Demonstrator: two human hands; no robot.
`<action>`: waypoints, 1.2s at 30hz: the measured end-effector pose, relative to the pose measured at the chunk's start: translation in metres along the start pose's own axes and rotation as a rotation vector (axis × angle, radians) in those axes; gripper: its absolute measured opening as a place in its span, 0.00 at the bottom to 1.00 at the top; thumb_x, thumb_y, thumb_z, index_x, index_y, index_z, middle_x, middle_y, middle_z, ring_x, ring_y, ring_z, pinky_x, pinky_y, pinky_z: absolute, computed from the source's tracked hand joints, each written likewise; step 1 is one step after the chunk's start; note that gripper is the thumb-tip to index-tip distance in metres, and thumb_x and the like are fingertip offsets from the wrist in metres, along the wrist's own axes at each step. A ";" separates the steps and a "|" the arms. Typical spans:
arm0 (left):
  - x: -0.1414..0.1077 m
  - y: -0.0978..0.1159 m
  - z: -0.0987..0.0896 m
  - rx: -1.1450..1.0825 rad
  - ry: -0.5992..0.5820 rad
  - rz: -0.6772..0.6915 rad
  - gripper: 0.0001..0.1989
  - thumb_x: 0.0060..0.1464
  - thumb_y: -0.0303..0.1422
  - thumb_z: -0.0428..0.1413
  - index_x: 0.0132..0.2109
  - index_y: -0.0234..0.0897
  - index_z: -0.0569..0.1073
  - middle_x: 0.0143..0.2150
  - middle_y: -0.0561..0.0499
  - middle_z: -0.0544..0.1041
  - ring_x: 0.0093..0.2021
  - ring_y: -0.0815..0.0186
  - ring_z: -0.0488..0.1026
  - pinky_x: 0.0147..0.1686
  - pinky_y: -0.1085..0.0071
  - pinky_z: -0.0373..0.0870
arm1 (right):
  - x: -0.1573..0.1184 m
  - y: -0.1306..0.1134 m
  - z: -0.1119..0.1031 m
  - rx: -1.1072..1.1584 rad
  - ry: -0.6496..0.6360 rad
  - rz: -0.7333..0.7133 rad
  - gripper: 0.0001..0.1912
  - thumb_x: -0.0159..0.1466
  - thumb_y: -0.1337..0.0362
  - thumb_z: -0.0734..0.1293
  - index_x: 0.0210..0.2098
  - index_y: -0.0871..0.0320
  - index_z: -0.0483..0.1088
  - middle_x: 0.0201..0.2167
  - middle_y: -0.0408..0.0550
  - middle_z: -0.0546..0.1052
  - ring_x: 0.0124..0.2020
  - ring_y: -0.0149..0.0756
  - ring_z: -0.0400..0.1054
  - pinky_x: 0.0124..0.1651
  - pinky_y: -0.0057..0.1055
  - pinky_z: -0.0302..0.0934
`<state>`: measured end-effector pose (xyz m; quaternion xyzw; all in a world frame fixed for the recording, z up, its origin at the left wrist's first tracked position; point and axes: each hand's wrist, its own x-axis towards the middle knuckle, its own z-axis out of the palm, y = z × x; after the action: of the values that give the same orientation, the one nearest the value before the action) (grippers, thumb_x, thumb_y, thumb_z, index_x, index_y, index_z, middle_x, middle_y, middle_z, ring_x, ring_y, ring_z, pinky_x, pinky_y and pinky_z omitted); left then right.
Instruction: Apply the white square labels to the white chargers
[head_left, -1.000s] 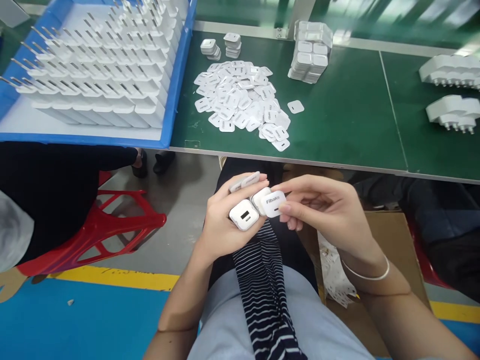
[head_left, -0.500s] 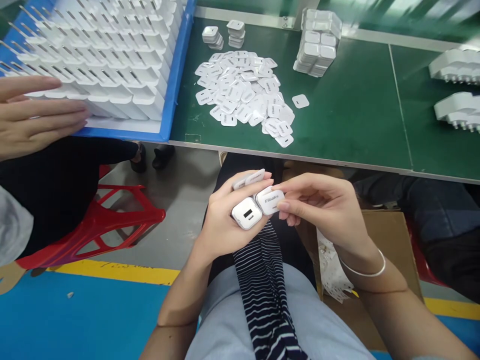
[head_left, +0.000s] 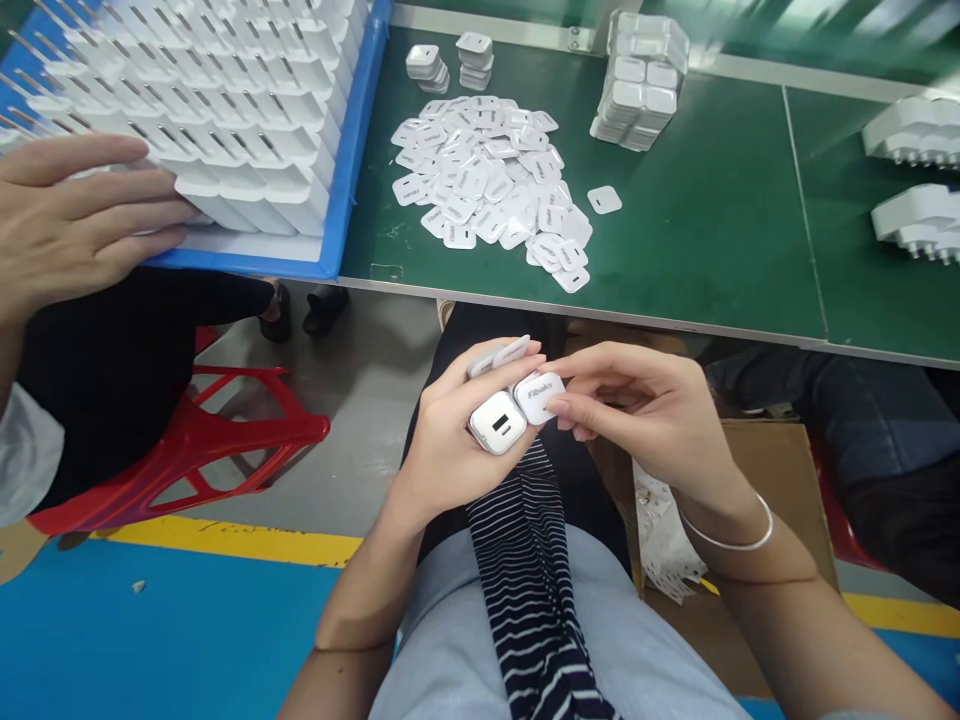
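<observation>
The left hand (head_left: pixel 457 425) is curled round two white chargers side by side, above the person's lap and just short of the table's near edge. The left one, the bare charger (head_left: pixel 497 423), shows a dark slot and a smaller pale one on its end face. On the end of the other lies a printed cover plate (head_left: pixel 539 397), reading "Fibaks". The right hand (head_left: pixel 637 410) pinches this plate at its right edge between thumb and forefinger, the other fingers bent beneath. Two spare plates (head_left: pixel 499 356) stand tilted between fingers of the left hand.

On the green table (head_left: pixel 697 240), a loose heap of plates (head_left: pixel 487 185) spreads ahead of the hands, with a single plate (head_left: pixel 604 200) lying just to its right. Beyond the heap stand two small stacks (head_left: pixel 475 60), and to the far right of it a wrapped block (head_left: pixel 640 85) of what look like more white plates or caps. White plug housings (head_left: pixel 919 213) lie in two groups at the table's right end. At the left, a blue tray (head_left: pixel 330 250) holds rows of white adapters (head_left: pixel 262 185) with metal pins pointing up, and a co-worker's hand (head_left: pixel 82 215) reaches in over its near side, fingers extended against the adapters.
</observation>
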<state>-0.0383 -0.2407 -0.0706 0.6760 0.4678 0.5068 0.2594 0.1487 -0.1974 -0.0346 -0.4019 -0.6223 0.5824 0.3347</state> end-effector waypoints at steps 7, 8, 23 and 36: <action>0.000 0.001 0.000 0.005 -0.006 -0.001 0.22 0.50 0.23 0.64 0.54 0.37 0.77 0.56 0.43 0.78 0.56 0.58 0.75 0.57 0.62 0.75 | 0.000 0.001 -0.001 -0.039 -0.002 0.011 0.17 0.55 0.72 0.77 0.44 0.54 0.80 0.25 0.40 0.80 0.23 0.26 0.73 0.25 0.18 0.70; 0.000 0.001 0.000 0.010 -0.006 0.001 0.22 0.50 0.23 0.64 0.54 0.37 0.77 0.56 0.43 0.77 0.56 0.58 0.75 0.57 0.62 0.75 | 0.000 0.001 -0.001 -0.039 -0.003 0.013 0.17 0.55 0.72 0.77 0.44 0.54 0.80 0.25 0.40 0.80 0.23 0.26 0.73 0.25 0.18 0.70; 0.000 0.001 0.000 0.055 -0.026 0.045 0.22 0.50 0.23 0.64 0.54 0.34 0.77 0.56 0.41 0.77 0.56 0.59 0.75 0.56 0.64 0.76 | 0.001 0.000 -0.003 0.023 -0.011 0.103 0.19 0.56 0.65 0.78 0.42 0.55 0.68 0.22 0.40 0.78 0.20 0.30 0.72 0.22 0.22 0.67; -0.001 0.002 0.000 0.067 -0.050 0.056 0.23 0.52 0.23 0.62 0.55 0.39 0.76 0.57 0.43 0.77 0.57 0.57 0.75 0.56 0.60 0.76 | 0.004 0.002 -0.005 0.088 -0.060 0.167 0.21 0.55 0.58 0.78 0.38 0.56 0.64 0.21 0.40 0.76 0.19 0.28 0.71 0.21 0.22 0.67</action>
<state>-0.0372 -0.2420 -0.0692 0.7095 0.4590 0.4808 0.2338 0.1519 -0.1914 -0.0366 -0.4197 -0.5702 0.6468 0.2837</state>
